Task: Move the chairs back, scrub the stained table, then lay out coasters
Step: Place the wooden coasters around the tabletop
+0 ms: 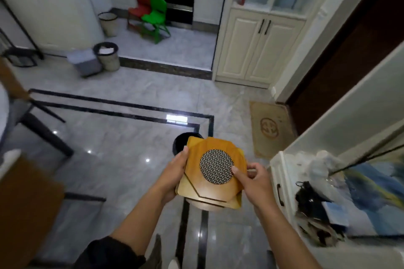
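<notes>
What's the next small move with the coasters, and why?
Probably turn left and carry the coasters toward the table. Both the left hand and right hand hold the stack over bare floor, none is laid yet, and the table only shows at the left edge.

- a stack of coasters (209, 172), yellow-orange wood, held flat above the floor between both hands
- top coaster (215, 167) has cut corners and a round metal mesh disc at its centre
- lower coasters fan out slightly askew beneath it
</notes>
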